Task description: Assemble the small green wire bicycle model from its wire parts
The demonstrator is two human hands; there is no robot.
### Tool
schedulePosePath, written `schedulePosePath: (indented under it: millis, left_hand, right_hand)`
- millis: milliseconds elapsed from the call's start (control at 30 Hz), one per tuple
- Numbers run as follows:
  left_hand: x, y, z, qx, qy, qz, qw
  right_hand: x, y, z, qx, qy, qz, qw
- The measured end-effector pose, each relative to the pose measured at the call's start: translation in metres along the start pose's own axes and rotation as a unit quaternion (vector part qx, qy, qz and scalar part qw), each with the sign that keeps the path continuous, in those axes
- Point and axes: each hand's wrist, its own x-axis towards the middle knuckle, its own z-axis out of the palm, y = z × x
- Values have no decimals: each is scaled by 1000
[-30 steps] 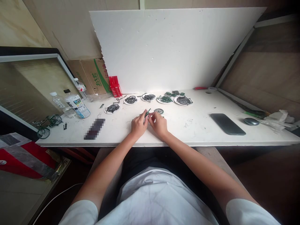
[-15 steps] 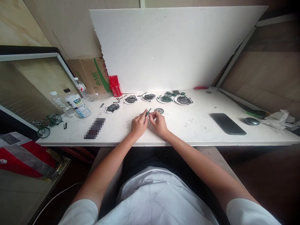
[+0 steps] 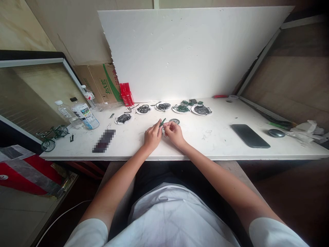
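My left hand (image 3: 152, 136) is closed on a thin green model bicycle part (image 3: 162, 122), which sticks out past the fingertips. Close beside it, my right hand (image 3: 174, 134) is pinched at the near side of this part; what lies between its fingertips is too small to make out. Just behind the right hand a small spoked wheel (image 3: 175, 121) lies on the white table (image 3: 205, 137), partly covered by the fingers. Farther back, a white plate of green bicycle parts (image 3: 181, 108) stands beside a plate of dark parts (image 3: 202, 110).
More plates of dark parts (image 3: 123, 118) stand to the left. A small green model bicycle (image 3: 53, 135) is at the left edge, near bottles (image 3: 86, 115). A black phone (image 3: 250, 136) and a mouse (image 3: 276, 133) lie on the right. A white board (image 3: 195, 51) leans behind.
The fingers of my right hand have shifted slightly at the green part, and the part's tip has turned a little. Everything else stays in place.
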Motion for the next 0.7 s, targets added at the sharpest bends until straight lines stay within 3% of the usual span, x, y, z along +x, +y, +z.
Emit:
schedulePosePath:
  millis: [200,500,700]
  left_hand:
    - [0,0,0,5,-3,-3,1000]
    - [0,0,0,18,-4,3,1000]
    - [0,-3,2,4,-11,9,1000]
  right_hand:
    - [4,2,-3,90,-50,73,992]
    - [3,-6,-5,140,-101,117,978]
    - [2,-6,-5,130,-92,125,979]
